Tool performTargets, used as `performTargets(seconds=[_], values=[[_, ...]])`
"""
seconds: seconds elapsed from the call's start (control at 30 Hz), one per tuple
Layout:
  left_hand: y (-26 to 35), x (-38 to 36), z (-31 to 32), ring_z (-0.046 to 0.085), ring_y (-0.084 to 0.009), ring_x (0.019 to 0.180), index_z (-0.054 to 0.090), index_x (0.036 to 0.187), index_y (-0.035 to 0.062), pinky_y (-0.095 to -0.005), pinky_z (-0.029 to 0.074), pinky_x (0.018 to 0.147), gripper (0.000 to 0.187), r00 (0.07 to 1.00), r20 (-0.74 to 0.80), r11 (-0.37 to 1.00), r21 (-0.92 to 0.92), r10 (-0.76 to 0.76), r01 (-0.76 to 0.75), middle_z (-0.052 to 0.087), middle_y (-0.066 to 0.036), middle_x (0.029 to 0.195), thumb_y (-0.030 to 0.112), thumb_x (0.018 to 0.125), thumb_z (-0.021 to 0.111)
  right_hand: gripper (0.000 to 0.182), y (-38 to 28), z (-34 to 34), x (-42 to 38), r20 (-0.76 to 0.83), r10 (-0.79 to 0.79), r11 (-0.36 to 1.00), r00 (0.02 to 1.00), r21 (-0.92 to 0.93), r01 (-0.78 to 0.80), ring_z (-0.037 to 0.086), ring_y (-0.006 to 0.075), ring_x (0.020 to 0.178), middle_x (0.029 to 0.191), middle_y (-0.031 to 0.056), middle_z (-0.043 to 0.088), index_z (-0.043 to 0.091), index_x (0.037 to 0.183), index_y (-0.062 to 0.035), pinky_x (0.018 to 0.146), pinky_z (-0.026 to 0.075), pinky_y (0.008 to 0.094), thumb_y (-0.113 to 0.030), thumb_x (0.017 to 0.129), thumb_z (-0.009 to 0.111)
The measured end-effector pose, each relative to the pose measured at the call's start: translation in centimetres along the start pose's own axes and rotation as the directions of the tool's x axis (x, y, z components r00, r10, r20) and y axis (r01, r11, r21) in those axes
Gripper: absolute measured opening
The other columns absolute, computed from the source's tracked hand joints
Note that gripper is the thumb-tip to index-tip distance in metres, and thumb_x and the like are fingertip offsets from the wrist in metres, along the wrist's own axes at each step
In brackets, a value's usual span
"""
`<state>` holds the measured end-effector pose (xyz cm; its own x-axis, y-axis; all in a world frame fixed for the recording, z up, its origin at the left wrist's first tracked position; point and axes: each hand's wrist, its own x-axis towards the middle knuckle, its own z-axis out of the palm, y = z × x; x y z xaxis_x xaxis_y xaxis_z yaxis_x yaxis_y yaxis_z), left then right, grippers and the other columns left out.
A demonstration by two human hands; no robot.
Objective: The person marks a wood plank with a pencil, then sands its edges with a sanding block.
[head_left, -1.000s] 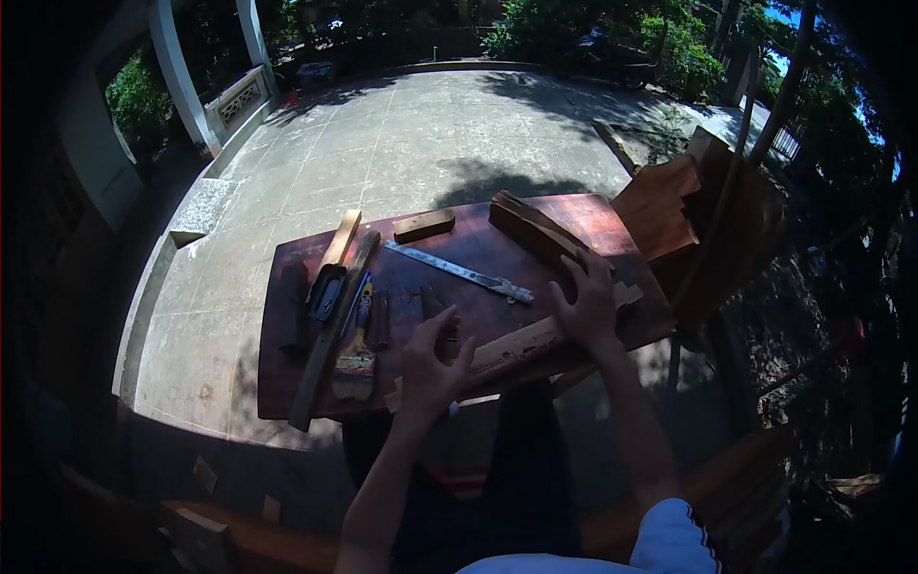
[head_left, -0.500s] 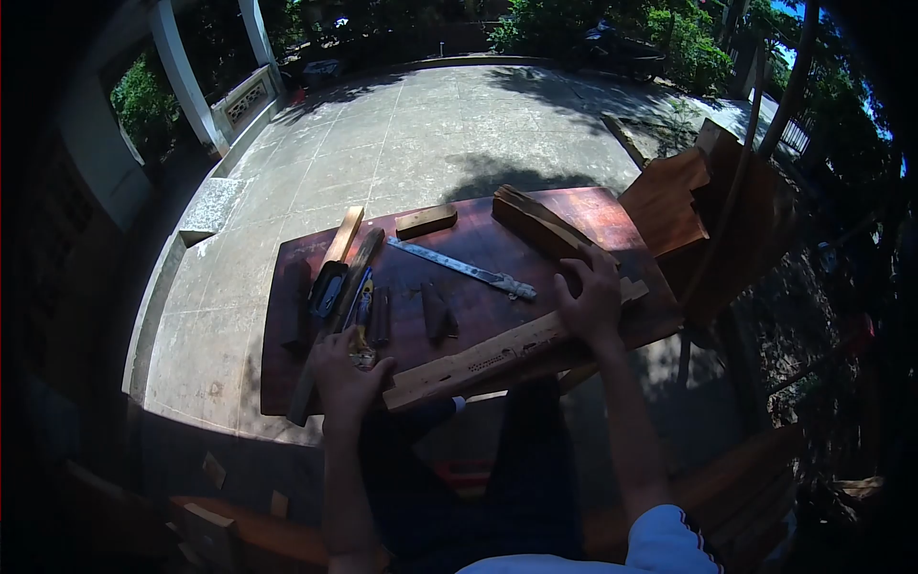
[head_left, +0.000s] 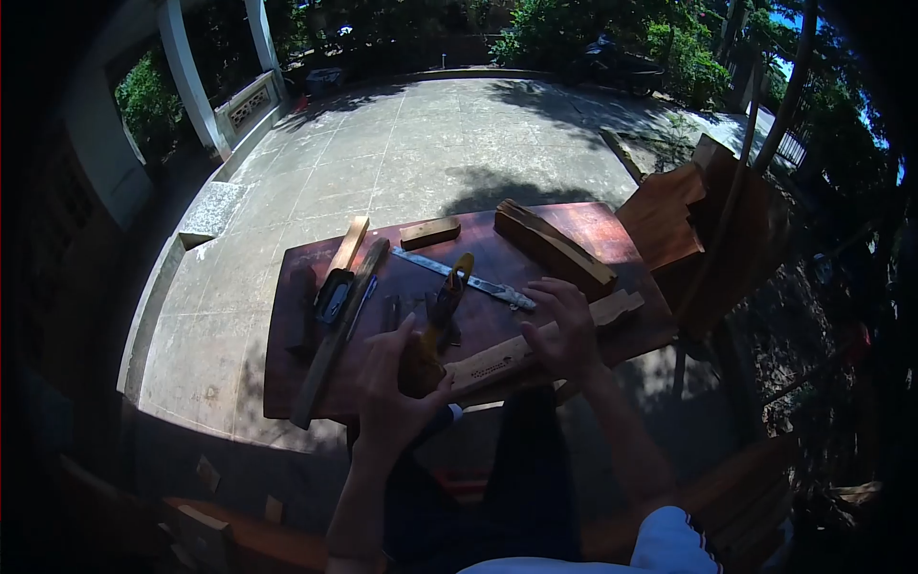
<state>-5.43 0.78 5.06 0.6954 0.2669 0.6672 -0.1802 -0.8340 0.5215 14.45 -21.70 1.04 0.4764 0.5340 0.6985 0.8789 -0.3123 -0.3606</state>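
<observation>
On the near side of the dark reddish table [head_left: 497, 234] lies a long light board [head_left: 492, 368] with printed marks. My left hand [head_left: 392, 383] is closed around a yellow-and-dark tool [head_left: 442, 311], which stands tilted up over the table by the board's left end. With its fingers apart, my right hand [head_left: 566, 330] rests by the right half of the board, near the end of a whitish metal ruler [head_left: 464, 277]. Behind the tool are small dark wood pieces, partly hidden.
A long dark strip [head_left: 337, 335], a black case [head_left: 333, 295] and a light block [head_left: 351, 242] lie on the left. Farther back are a short block [head_left: 430, 232] and a thick beam [head_left: 555, 247]. Brown wooden panels [head_left: 662, 215] stand at the right.
My left hand has moved right and picked up the yellow tool, which lay on the table before. My right hand has come off the board's top slightly leftward. The view has shifted a little.
</observation>
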Motion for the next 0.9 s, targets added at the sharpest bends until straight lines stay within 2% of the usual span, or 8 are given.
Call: performTargets(seconds=[0.07, 0.2, 0.33, 0.43, 0.53, 0.63, 0.73, 0.9], values=[[1.5, -0.3, 1.5, 0.067, -0.0357, 0.120, 0.061, 0.150, 0.0044, -0.0476, 0.058, 0.101, 0.087, 0.989, 0.065, 0.986, -0.104, 0.135, -0.128, 0.070, -0.015, 0.125, 0.011, 0.071, 0.096, 0.044, -6.5, -1.3, 0.6, 0.255, 0.162, 0.831, 0.953, 0.486, -0.271, 0.066, 0.0263, 0.130, 0.138, 0.0144, 0.069, 0.070, 0.134, -0.0040, 0.110, 0.053, 0.0441, -0.023, 0.097, 0.081], [2.4, -2.0, 3.7, 0.066, -0.0388, 0.127, 0.058, 0.152, 0.0045, -0.0487, 0.057, 0.105, 0.092, 0.966, 0.039, 0.946, -0.215, 0.255, -0.241, 0.069, -0.017, 0.132, 0.019, 0.072, 0.100, 0.045, -7.3, -1.2, 0.6, 0.471, 0.183, 0.516, 0.863, 0.701, -0.492, 0.075, 0.0167, 0.109, 0.120, 0.0117, 0.077, 0.067, 0.137, 0.0011, 0.081, 0.062, 0.0314, -0.022, 0.102, 0.081], [2.3, -2.8, 1.5, 0.064, -0.0398, 0.130, 0.056, 0.154, 0.0041, -0.0507, 0.055, 0.108, 0.095, 0.999, -0.004, 0.993, -0.112, 0.034, -0.034, 0.068, -0.018, 0.136, 0.025, 0.073, 0.101, 0.028, -5.2, -3.7, 2.5, 0.423, 0.293, 0.837, 0.857, 0.320, -0.444, 0.081, 0.0256, 0.090, 0.092, 0.0133, 0.079, 0.073, 0.125, -0.0013, 0.081, 0.062, 0.0395, -0.019, 0.104, 0.074], [-1.3, -4.8, 0.6, 0.064, -0.0384, 0.128, 0.057, 0.153, 0.0042, -0.0502, 0.055, 0.105, 0.091, 0.990, 0.116, 0.997, -0.003, -0.078, 0.079, 0.068, -0.019, 0.133, 0.021, 0.074, 0.099, 0.019, -4.3, -5.0, 4.2, 0.112, 0.375, 0.892, 0.920, -0.312, -0.326, 0.078, 0.0363, 0.086, 0.085, 0.0173, 0.076, 0.072, 0.110, -0.0018, 0.080, 0.061, 0.0479, -0.018, 0.101, 0.072], [-3.8, -7.0, 2.0, 0.066, -0.0375, 0.123, 0.059, 0.151, 0.0037, -0.0492, 0.056, 0.103, 0.086, 0.987, 0.107, 0.992, -0.019, -0.119, 0.121, 0.070, -0.018, 0.129, 0.014, 0.075, 0.097, 0.014, -6.6, -3.0, 4.8, 0.302, 0.359, 0.926, 0.883, -0.232, -0.298, 0.074, 0.0443, 0.086, 0.090, 0.0187, 0.075, 0.068, 0.100, -0.0027, 0.077, 0.060, 0.0534, -0.015, 0.097, 0.073], [-4.3, -7.6, 2.6, 0.068, -0.0372, 0.120, 0.061, 0.147, 0.0028, -0.0480, 0.057, 0.101, 0.080, 0.991, 0.042, 0.986, -0.105, -0.128, 0.131, 0.072, -0.017, 0.126, 0.007, 0.075, 0.095, 0.016, -12.0, -0.1, 3.6, 0.406, 0.005, 0.991, 0.914, 0.122, -0.060, 0.077, 0.0403, 0.090, 0.097, 0.0175, 0.076, 0.070, 0.106, -0.0032, 0.077, 0.060, 0.0479, -0.015, 0.097, 0.075], [-4.7, -8.0, 2.9, 0.069, -0.0372, 0.119, 0.064, 0.143, 0.0023, -0.0472, 0.058, 0.100, 0.074, 0.992, 0.004, 0.982, -0.147, -0.123, 0.122, 0.073, -0.016, 0.126, 0.004, 0.076, 0.094, 0.023, -13.8, -1.9, 4.9, 0.735, 0.107, 0.816, 0.669, 0.319, -0.481, 0.077, 0.0257, 0.096, 0.104, 0.0114, 0.077, 0.072, 0.115, -0.0037, 0.084, 0.058, 0.0398, -0.023, 0.103, 0.076], [-5.4, -8.7, 3.7, 0.071, -0.0362, 0.120, 0.066, 0.142, 0.0040, -0.0456, 0.058, 0.101, 0.071, 0.992, -0.074, 0.979, -0.188, -0.099, 0.083, 0.073, -0.016, 0.128, 0.006, 0.077, 0.095, 0.019, -5.0, -6.8, 4.7, 0.318, 0.508, 0.845, 0.800, -0.008, -0.534, 0.078, 0.0171, 0.089, 0.092, 0.0089, 0.080, 0.077, 0.105, -0.0015, 0.081, 0.059, 0.0352, -0.020, 0.102, 0.073]])
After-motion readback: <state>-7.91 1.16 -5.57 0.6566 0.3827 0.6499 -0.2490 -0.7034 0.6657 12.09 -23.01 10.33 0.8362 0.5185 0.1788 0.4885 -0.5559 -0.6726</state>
